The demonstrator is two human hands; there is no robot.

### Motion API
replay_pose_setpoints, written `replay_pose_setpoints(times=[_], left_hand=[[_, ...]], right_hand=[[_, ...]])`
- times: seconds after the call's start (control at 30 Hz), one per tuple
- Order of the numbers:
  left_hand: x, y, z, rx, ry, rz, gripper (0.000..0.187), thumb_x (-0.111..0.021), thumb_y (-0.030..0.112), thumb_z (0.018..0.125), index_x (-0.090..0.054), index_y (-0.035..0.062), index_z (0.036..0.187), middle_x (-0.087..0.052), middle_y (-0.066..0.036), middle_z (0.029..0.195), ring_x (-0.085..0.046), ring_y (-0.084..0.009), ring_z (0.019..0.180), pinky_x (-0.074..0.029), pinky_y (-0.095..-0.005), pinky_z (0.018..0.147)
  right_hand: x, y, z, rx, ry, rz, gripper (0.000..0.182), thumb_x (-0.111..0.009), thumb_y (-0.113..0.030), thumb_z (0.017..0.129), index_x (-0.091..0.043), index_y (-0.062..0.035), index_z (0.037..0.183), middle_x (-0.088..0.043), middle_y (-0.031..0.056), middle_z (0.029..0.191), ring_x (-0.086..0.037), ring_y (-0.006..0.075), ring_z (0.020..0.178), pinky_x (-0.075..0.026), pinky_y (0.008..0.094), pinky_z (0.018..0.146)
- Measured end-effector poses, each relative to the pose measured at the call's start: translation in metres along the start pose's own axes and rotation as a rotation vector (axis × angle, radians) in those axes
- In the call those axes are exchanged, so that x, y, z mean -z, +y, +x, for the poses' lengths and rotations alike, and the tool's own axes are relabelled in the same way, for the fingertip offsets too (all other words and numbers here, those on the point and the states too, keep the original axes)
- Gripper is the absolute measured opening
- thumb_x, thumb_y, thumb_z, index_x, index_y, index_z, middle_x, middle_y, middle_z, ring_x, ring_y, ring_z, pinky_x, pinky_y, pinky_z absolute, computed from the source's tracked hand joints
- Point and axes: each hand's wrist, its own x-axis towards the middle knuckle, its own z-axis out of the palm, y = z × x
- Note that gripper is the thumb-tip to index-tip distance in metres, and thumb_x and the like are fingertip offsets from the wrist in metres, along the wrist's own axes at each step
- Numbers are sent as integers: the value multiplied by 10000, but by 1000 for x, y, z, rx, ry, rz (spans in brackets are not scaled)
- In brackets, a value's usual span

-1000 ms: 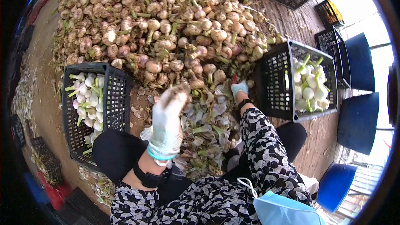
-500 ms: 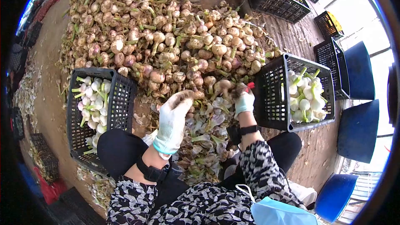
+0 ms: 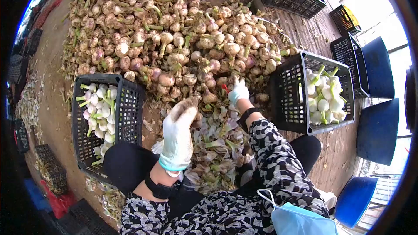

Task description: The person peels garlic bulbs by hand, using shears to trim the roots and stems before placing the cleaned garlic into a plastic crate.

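Garlic trimming, picking step: the person is sitting at the near edge of the pile (image 3: 174, 39) of unpeeled bulbs and is reaching for a fresh one; judging by the frame, the next move is calling for a firm grasp on a single bulb at the pile's edge and a lift clear of its neighbours. Left of the pile's near edge, the left crate (image 3: 126, 117) is holding cleaned white bulbs with green stalks. The left hand (image 3: 178, 132), in a white glove, is hovering just short of the pile above the peelings (image 3: 217, 148), fingers loosely curled and together; it is holding nothing that shows, though its palm is hidden, so I cannot tell for sure. The right hand (image 3: 238, 91), in a pale blue glove, is stretching into the pile's near edge, fingers bent among the bulbs, with a small red tool (image 3: 225, 88) showing beside it; whether it is gripping a bulb I cannot tell. Right of the pile, the right crate (image 3: 287, 87) is holding more cleaned bulbs.
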Motion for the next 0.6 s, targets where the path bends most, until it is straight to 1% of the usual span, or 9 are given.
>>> replay_pose_setpoints(times=[0.13, 0.23, 0.3, 0.33, 0.37, 0.4, 0.47, 0.5, 0.6], left_hand=[[10, -1, 3, 46, 3, 4, 267, -530, 117, 866, -578, -32, 1083, -588, -16, 912, -515, -84, 811, -412, -220, 740], [13, 2, 5, 52, -23, 16, 258, -534, 106, 870, -579, -37, 1081, -591, -9, 895, -514, -80, 792, -413, -215, 728], [16, 0, 10, -10, -7, 17, 256, -543, 98, 864, -580, -40, 1076, -594, -18, 917, -518, -81, 813, -419, -217, 742], [21, -3, 13, -2, -21, 13, 323, -546, 114, 873, -544, -47, 1153, -596, -35, 980, -526, -83, 850, -421, -217, 775], [21, -2, 13, -2, -17, 14, 323, -546, 114, 873, -544, -47, 1153, -596, -35, 980, -526, -83, 850, -421, -217, 775], [19, 1, 14, -18, -17, 44, 367, -550, 134, 881, -514, -48, 1197, -591, -44, 1015, -528, -84, 874, -423, -220, 792], [19, 0, 15, 13, -96, -35, 474, -560, 188, 900, -433, -50, 1290, -578, -65, 1078, -528, -85, 910, -429, -222, 814], [16, 12, 8, 93, -184, 83, 529, -542, 299, 906, -425, -50, 1285, -581, -80, 1078, -575, -108, 860, -480, -234, 697], [17, 4, 3, 82, -401, 8, 595, -628, 227, 842, -392, -97, 1281, -566, -113, 1111, -555, -156, 997, -442, -284, 880]], right_hand=[[-24, 16, 24, -221, 279, 258, 556, -630, -224, 770, -426, -86, 1269, -634, 196, 977, -609, 355, 922, -484, 407, 810], [-18, 29, 30, -68, 292, 264, 257, -608, -219, 769, -551, -28, 931, -620, 241, 929, -592, 391, 901, -477, 406, 747], [-9, 20, 20, 59, 244, 680, 235, -597, -120, 799, -591, -1, 1001, -641, 192, 895, -618, 249, 794, -471, 303, 716], [18, -7, -16, 324, 177, 1086, 286, -627, -55, 799, -589, 0, 1077, -657, 120, 929, -594, 161, 803, -464, 255, 744], [40, -17, -41, 482, 67, 1097, 300, -660, -53, 796, -590, 6, 1081, -653, 71, 977, -585, 136, 845, -463, 246, 782], [60, -29, -70, 639, 78, 979, 310, -681, -81, 787, -591, 13, 1068, -651, 53, 958, -563, 104, 828, -456, 257, 761], [108, -47, -127, 1043, 392, 374, 340, -657, -6, 648, -623, -46, 984, -646, 111, 943, -605, 279, 865, -473, 340, 767], [127, -50, -150, 1130, 421, 196, 355, -628, 17, 610, -628, -59, 957, -637, 86, 984, -588, 285, 896, -464, 371, 777], [144, -46, -184, 1217, 375, -124, 402, -581, 47, 605, -613, -53, 993, -611, 97, 1074, -574, 290, 952, -450, 364, 812]])
